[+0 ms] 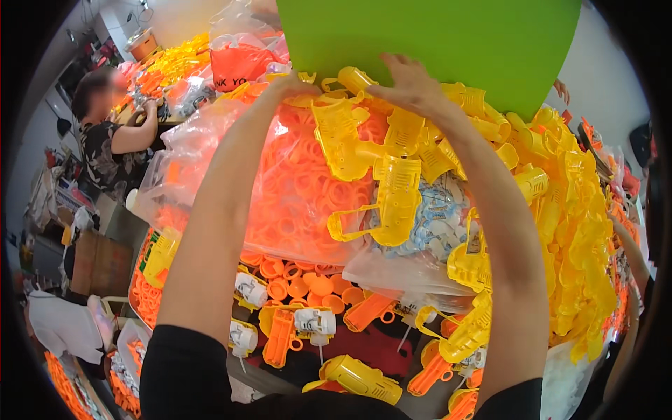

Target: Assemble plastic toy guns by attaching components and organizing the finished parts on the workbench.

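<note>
Head view: right hand (413, 87), fingers spread wide, near curved yellow plastic shell (355, 79) lying between hands; left hand (297, 85) partly hidden, grip cannot be told. Flat bright-green panel (434, 49) beyond right hand. Probably best: grasp shell lightly, lest loose neighbouring shells (404, 131) slide.

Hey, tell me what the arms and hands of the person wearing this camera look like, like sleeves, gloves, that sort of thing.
Plain black sleeves end around the elbows, leaving the forearms bare. Neither the left hand nor the right hand wears a glove, and no watch or bracelet shows.
</note>
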### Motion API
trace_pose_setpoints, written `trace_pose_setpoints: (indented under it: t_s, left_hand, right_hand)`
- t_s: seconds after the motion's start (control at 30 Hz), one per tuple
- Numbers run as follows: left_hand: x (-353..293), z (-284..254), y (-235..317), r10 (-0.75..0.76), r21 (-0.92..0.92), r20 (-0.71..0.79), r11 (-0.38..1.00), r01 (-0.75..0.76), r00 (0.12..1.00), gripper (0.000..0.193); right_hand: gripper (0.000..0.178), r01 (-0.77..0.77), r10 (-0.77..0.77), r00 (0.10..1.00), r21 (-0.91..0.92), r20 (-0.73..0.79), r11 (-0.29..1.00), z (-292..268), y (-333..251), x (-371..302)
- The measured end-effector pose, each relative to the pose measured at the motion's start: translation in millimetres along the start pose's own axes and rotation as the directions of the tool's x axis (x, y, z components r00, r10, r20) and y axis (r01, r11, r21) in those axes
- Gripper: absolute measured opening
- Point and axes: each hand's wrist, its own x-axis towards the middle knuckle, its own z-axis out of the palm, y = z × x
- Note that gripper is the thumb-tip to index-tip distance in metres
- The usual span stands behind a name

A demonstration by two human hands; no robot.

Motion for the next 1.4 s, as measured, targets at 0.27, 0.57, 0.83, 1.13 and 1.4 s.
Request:
trace_pose_setpoints:
  t_s: [0.27, 0.57, 0.83, 1.13, 1.4]
  left_hand:
    - [-6.1, -41.6, -64.5, -0.213, 0.123, -0.432, 0.949, 0.291, 0.876, 0.119]
    - [-39.6, -42.5, -42.5, -0.059, 0.152, -0.530, 0.975, 0.163, 0.846, 0.098]
    - [-115.4, -21.9, 40.5, -0.049, -0.132, -0.617, 0.990, -0.042, 0.785, 0.078]
    - [-146.2, 111.5, 185.6, 0.507, 0.018, -0.501, 0.817, -0.577, 0.701, 0.069]
    - [-105.6, 172.6, 344.3, 0.753, 0.010, -0.489, 0.510, -0.860, 0.441, 0.070]
  right_hand:
    - [0.086, 0.037, -0.061, 0.996, 0.331, 0.061, 0.943, 39.1, -48.0, 63.7]
    - [0.059, 0.022, -0.030, 0.955, 0.031, 0.294, 0.999, -3.0, -31.6, 8.7]
    - [0.020, 0.068, -0.072, 0.997, -0.607, 0.017, 0.791, -62.0, 56.0, -58.8]
    - [0.038, -0.103, -0.149, 0.956, -0.763, -0.254, 0.639, -130.3, 221.1, -188.7]
    - [0.046, -0.343, 0.224, 0.939, -0.739, -0.260, 0.579, -151.6, 308.8, -200.2]
